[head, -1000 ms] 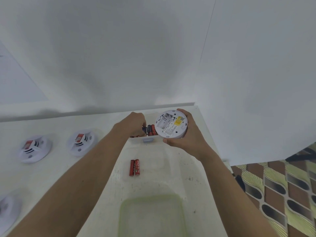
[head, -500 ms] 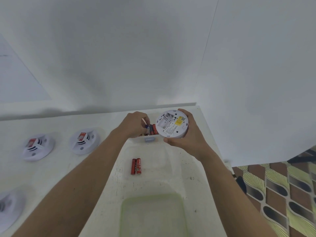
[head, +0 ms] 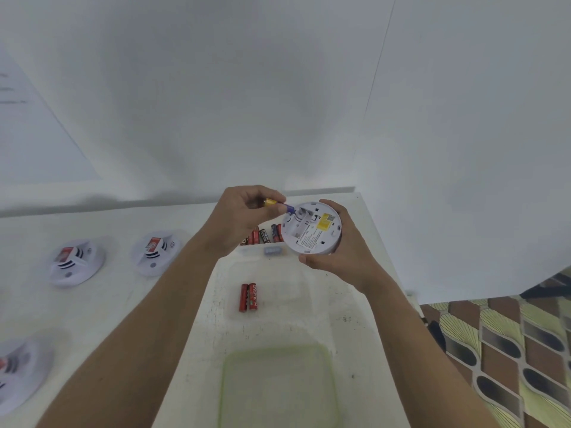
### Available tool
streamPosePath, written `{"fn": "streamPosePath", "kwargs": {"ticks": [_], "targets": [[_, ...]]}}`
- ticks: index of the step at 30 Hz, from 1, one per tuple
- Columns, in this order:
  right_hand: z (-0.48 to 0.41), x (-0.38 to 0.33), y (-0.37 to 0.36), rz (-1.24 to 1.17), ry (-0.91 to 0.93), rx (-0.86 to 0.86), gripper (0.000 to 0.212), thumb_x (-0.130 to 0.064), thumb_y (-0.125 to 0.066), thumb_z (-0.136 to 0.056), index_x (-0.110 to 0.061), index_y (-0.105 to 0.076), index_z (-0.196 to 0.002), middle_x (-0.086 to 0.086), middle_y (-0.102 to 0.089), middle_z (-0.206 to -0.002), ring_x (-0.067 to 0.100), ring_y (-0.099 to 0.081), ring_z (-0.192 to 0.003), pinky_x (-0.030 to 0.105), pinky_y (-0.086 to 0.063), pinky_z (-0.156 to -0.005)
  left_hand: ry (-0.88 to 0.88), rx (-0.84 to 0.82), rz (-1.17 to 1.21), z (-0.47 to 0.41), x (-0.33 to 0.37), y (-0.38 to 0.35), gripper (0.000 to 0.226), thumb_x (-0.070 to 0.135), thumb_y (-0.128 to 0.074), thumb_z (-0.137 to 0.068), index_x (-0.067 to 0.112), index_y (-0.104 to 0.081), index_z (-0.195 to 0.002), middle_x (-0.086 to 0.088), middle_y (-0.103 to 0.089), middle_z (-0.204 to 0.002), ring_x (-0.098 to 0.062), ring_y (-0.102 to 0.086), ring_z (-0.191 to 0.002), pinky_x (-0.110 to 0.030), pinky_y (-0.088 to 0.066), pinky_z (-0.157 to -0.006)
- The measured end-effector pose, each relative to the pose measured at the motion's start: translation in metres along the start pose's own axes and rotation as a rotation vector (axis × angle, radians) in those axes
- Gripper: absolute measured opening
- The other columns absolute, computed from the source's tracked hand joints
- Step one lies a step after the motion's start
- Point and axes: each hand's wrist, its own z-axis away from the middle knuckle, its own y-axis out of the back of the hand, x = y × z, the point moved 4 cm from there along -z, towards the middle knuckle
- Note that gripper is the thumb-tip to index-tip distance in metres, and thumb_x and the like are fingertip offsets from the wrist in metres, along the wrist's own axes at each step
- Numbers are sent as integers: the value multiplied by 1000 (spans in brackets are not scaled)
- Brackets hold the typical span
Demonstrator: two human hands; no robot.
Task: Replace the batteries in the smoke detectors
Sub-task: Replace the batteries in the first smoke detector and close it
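My right hand (head: 335, 256) grips a round white smoke detector (head: 312, 228) with its back side up, showing the open battery bay and a yellow label. My left hand (head: 244, 216) pinches a yellow and blue battery (head: 278, 204) whose blue end touches the detector's upper left rim by the bay. Below them a clear tray (head: 272, 251) holds several red and black batteries (head: 262, 235). Two red batteries (head: 248, 297) lie side by side in a second clear tray (head: 293, 299) nearer to me.
Three more white smoke detectors lie on the white table: one (head: 156, 251) left of my left forearm, one (head: 75, 262) further left, one (head: 18, 370) at the left edge. A green-rimmed container (head: 278, 387) sits closest to me. The table's right edge drops to a patterned floor (head: 509, 350).
My left hand has come up out of the battery tray with a yellow and blue battery and moved it to the detector's open bay. The right hand kept the detector almost still.
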Motion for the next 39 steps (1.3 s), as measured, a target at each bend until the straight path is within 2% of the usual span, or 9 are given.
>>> {"fn": "streamPosePath", "kwargs": {"ticks": [6, 9, 13, 17, 22, 25, 29, 32, 39], "targets": [[3, -7, -3, 42, 31, -70, 94, -16, -86, -60, -28, -39, -140, -9, -54, -129, -1, -55, -115, 29, -57, -93, -3, -155, -196, 6, 9, -8, 22, 11, -71, -90, 15, -75, -111, -2, -73, -104, -17, -71, -100, -45, -58, -90], [4, -9, -3, 71, 39, -90, 94, -16, -85, -60, -27, -39, -140, -11, -53, -128, -2, -54, -115, 26, -56, -92, -4, -65, -161, 8, 11, -9, 29, 6, -79, -81, 11, -68, -107, -4, -76, -89, -20, -74, -88, -48, -59, -85], [5, -12, -1, 76, 52, -116, 93, -12, -85, -60, -26, -40, -141, -15, -55, -125, 0, -55, -117, 22, -55, -89, -70, 83, -157, 9, 10, -8, 23, 23, -84, -76, 13, -67, -87, -1, -75, -86, -13, -67, -72, -43, -54, -68], [5, -13, 1, 57, 67, -128, 94, -10, -85, -60, -22, -41, -142, -3, -56, -131, 12, -56, -122, 28, -55, -91, -69, 114, -162, 14, 6, -14, 21, 44, -78, -72, 29, -73, -86, 15, -70, -104, -2, -62, -98, -32, -45, -77], [3, -12, -2, 73, 77, -145, 95, -12, -86, -59, -21, -41, -142, 0, -57, -132, 19, -57, -124, 36, -56, -96, -59, 40, -97, 21, -5, -25, 12, 46, -71, -78, 40, -73, -88, 11, -64, -109, -9, -61, -108, -50, -56, -86], [3, -11, -5, 94, 89, -141, 96, -22, -85, -58, -18, -40, -142, 1, -56, -132, 19, -57, -123, 34, -55, -98, -47, 29, -84, 24, -8, -28, 9, 44, -69, -81, 40, -74, -87, 6, -63, -109, -13, -62, -107, -41, -59, -83], [3, -10, -6, 105, 89, -131, 92, -9, -85, -60, -17, -41, -140, -4, -57, -129, 11, -58, -119, 25, -52, -94, -78, 44, -174, 27, -9, -29, 8, 44, -65, -84, 40, -71, -85, 9, -60, -109, -4, -59, -103, -26, -54, -77], [2, -9, -5, 104, 80, -150, 91, -5, -84, -60, -19, -41, -140, -7, -58, -126, 7, -59, -116, 21, -52, -91, -107, 26, -250, 28, -8, -28, 12, 32, -66, -91, 43, -69, -87, 11, -57, -107, 4, -55, -100, -13, -49, -71], [-1, -10, -2, 101, 51, -174, 94, -6, -84, -58, -18, -41, -141, -1, -60, -127, 12, -61, -116, 25, -54, -89, -162, 16, -239, 28, -10, -28, 21, 19, -68, -92, 39, -70, -87, 9, -55, -110, 3, -56, -101, -12, -49, -69]]}}
